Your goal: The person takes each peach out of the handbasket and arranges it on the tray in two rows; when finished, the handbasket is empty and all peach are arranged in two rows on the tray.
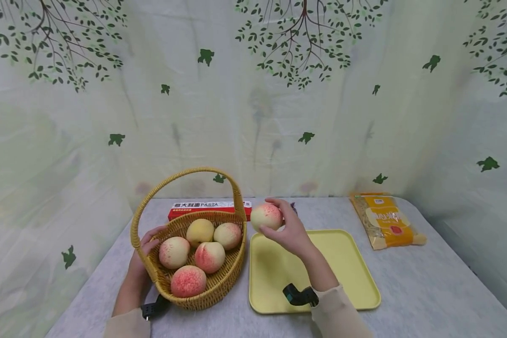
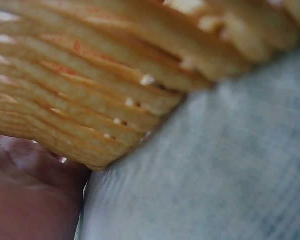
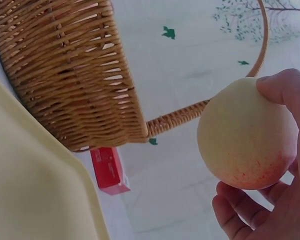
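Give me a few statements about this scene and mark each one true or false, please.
1. The right hand holds a peach. True.
2. The left hand touches the basket. True.
3. The basket contains only three peaches. False: five peaches lie in it.
4. The yellow tray lies to the right of the basket. True.
5. The peach in the right hand rests on the tray. False: it is held up in the air.
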Available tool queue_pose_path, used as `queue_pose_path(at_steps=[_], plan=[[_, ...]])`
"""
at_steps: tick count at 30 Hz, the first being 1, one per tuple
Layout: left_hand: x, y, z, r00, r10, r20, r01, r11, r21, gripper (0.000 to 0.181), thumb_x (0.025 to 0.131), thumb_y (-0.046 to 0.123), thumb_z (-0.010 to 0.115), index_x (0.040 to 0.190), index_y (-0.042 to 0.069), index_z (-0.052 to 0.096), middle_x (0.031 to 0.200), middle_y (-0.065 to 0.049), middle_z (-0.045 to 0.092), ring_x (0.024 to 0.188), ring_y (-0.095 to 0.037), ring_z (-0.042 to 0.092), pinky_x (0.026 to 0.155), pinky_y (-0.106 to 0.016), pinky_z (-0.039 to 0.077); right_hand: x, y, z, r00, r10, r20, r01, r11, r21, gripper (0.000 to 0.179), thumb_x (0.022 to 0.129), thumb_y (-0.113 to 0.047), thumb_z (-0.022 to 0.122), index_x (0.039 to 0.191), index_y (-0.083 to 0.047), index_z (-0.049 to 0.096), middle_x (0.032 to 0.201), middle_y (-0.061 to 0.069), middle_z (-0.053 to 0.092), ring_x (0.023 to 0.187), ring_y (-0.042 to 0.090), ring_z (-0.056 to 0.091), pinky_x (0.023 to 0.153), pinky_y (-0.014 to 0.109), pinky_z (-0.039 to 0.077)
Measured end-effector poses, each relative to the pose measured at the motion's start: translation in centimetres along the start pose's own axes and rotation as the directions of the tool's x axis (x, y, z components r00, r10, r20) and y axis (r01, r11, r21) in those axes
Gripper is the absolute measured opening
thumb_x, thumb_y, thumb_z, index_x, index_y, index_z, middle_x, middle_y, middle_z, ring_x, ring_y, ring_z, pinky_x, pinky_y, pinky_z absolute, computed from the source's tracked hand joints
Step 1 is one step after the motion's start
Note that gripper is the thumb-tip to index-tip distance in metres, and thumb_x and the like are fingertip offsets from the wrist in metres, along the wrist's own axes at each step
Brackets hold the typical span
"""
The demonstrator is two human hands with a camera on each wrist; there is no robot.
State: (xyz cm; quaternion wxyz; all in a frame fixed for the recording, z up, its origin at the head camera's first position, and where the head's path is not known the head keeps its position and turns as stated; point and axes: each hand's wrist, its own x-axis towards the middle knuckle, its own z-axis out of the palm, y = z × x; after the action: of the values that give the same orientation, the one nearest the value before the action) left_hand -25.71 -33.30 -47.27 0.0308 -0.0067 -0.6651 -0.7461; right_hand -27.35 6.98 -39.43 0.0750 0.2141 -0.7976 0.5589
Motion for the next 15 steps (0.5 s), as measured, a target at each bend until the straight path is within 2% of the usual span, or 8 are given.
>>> queue_pose_path(at_steps=[4, 9, 11, 15], plan=[[0.0, 0.1, 0.1, 1.000, -0.016, 0.003, 0.016, 1.000, -0.015, 0.039, 0.108, 0.026, 0.038, 0.146, 0.019, 0.042, 0.130, 0.015, 0.054, 0.116, 0.001, 0.055, 0.093, -0.015, 0.047, 0.1, 0.5, -0.3, 0.999, 0.036, -0.004, -0.036, 0.999, -0.016, 0.065, 0.082, -0.022, 0.081, 0.138, -0.019, 0.049, 0.134, 0.007, 0.054, 0.113, 0.024, 0.058, 0.081, 0.035, 0.053], [0.1, 0.2, 0.0, 0.999, -0.041, -0.009, 0.041, 0.999, 0.004, 0.040, 0.108, 0.028, 0.038, 0.147, 0.021, 0.041, 0.131, 0.016, 0.052, 0.118, 0.002, 0.054, 0.092, -0.014, 0.047, 0.2, 1.5, -0.4, 1.000, 0.007, -0.011, -0.009, 0.986, -0.169, 0.063, 0.077, -0.027, 0.085, 0.133, -0.019, 0.057, 0.131, 0.004, 0.058, 0.118, 0.023, 0.053, 0.089, 0.041, 0.051], [0.0, 0.2, 0.0, 0.999, -0.043, -0.012, 0.043, 0.999, 0.013, 0.040, 0.108, 0.028, 0.038, 0.147, 0.021, 0.041, 0.132, 0.017, 0.052, 0.119, 0.002, 0.054, 0.092, -0.014, 0.047, 0.3, 2.0, -0.3, 1.000, 0.014, 0.003, -0.013, 0.978, -0.210, 0.063, 0.076, -0.028, 0.086, 0.132, -0.020, 0.058, 0.130, 0.002, 0.059, 0.118, 0.023, 0.054, 0.091, 0.043, 0.051], [0.0, 0.5, 0.1, 0.998, -0.059, -0.014, 0.059, 0.998, 0.014, 0.040, 0.108, 0.029, 0.038, 0.147, 0.022, 0.040, 0.133, 0.015, 0.051, 0.118, 0.002, 0.054, 0.092, -0.014, 0.047, 0.2, 2.8, -0.2, 0.996, 0.070, 0.050, -0.057, 0.972, -0.228, 0.063, 0.075, -0.028, 0.087, 0.131, -0.023, 0.059, 0.128, 0.001, 0.059, 0.113, 0.022, 0.058, 0.090, 0.045, 0.052]])
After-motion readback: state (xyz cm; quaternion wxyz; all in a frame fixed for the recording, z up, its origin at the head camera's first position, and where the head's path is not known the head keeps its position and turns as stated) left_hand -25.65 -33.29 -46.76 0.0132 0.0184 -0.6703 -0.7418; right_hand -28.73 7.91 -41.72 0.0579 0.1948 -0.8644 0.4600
